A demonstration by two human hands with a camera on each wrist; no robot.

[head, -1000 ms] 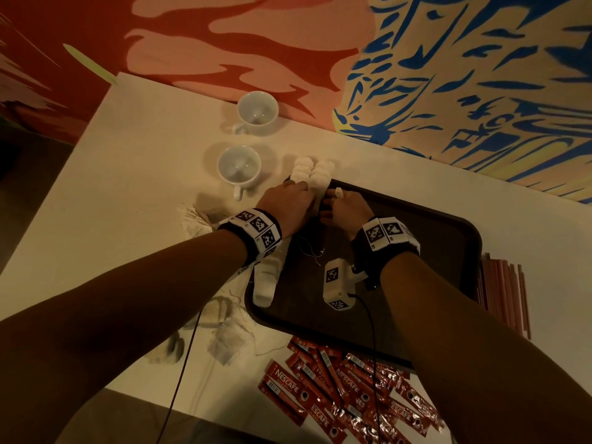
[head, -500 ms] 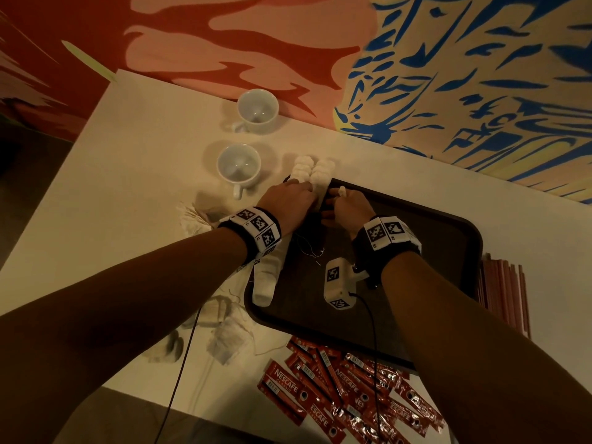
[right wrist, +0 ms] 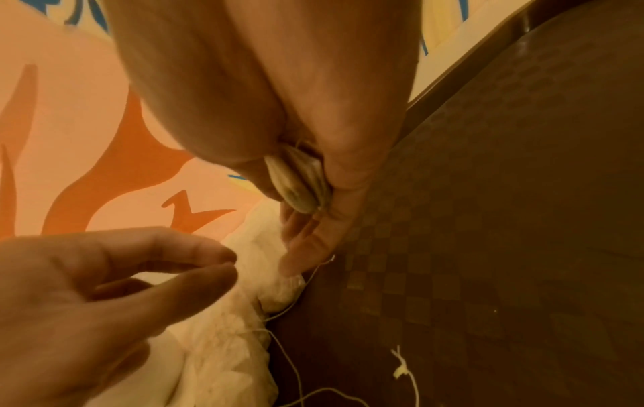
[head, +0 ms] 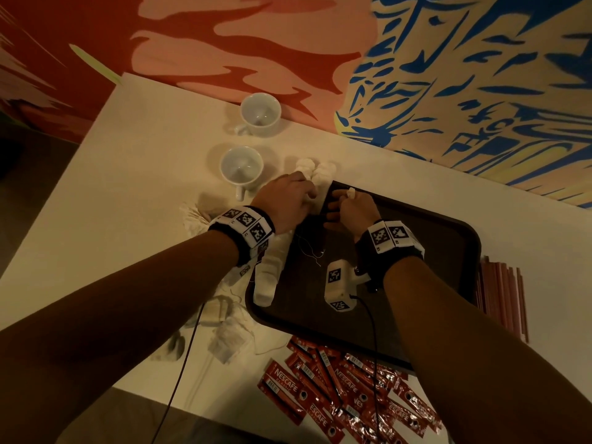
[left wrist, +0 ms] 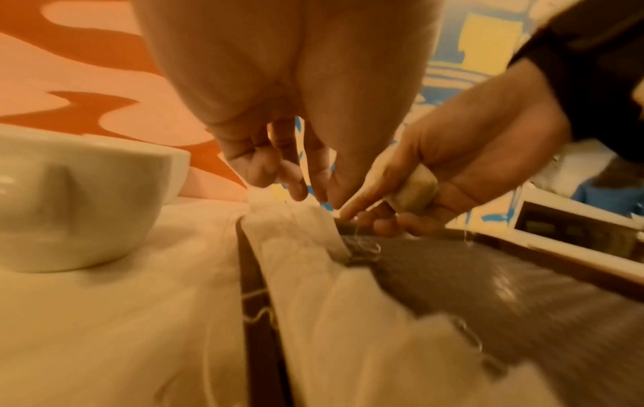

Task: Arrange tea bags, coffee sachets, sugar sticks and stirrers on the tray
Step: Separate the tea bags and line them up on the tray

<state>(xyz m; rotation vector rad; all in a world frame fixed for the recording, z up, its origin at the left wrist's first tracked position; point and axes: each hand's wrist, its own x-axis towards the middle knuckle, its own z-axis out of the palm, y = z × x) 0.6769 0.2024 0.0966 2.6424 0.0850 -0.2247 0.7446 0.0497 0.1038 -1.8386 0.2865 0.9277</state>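
Note:
A dark brown tray (head: 416, 267) (left wrist: 487, 289) (right wrist: 487, 220) lies on the cream table. White tea bags (head: 267, 283) (left wrist: 313, 275) (right wrist: 244, 344) lie in a row along its left edge, their threads trailing onto the tray. My left hand (head: 288, 197) (left wrist: 310, 192) (right wrist: 230, 261) is at the row's far end, fingertips drawn together on the top tea bag. My right hand (head: 349, 206) (left wrist: 435, 179) (right wrist: 313, 234) grips a folded tea bag (head: 351, 193) (left wrist: 414, 192) (right wrist: 296, 187) in its palm. Its index finger points down at the row.
Red coffee sachets (head: 336, 386) lie heaped in front of the tray. Reddish stirrers (head: 503, 293) lie to its right. Loose tea bags (head: 227, 341) are scattered on the table to the left. Two white cups (head: 242, 166) (left wrist: 80, 198) stand beyond, near the painted wall.
Both hands stay at the tray's far left corner and shift only slightly. The right hand still holds its folded tea bag.

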